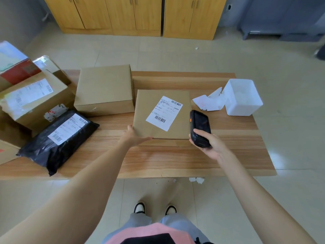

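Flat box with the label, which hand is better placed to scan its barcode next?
Right. The right hand grips the black scanner just beside the label, while the left hand lies open against the near left corner of the flat box, steadying it.

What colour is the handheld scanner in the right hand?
The handheld scanner is black with an orange side button, seen in the head view.
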Motion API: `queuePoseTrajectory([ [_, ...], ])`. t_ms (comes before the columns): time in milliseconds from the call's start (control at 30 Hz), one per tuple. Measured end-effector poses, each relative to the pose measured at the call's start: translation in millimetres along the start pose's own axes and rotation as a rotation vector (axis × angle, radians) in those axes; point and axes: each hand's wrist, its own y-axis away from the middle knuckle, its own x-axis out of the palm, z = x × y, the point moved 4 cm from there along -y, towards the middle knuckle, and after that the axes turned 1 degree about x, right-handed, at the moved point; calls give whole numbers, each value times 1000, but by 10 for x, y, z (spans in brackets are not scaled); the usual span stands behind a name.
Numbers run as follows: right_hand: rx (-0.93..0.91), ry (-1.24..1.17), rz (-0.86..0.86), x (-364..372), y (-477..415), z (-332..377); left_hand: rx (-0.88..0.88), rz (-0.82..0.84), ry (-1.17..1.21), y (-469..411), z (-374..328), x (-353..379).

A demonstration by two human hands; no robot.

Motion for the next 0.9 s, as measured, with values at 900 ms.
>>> queuePoseTrajectory([
  [900, 144, -50, -18, 1177, 239, -868, 50, 60, -269, -91, 20, 49],
])
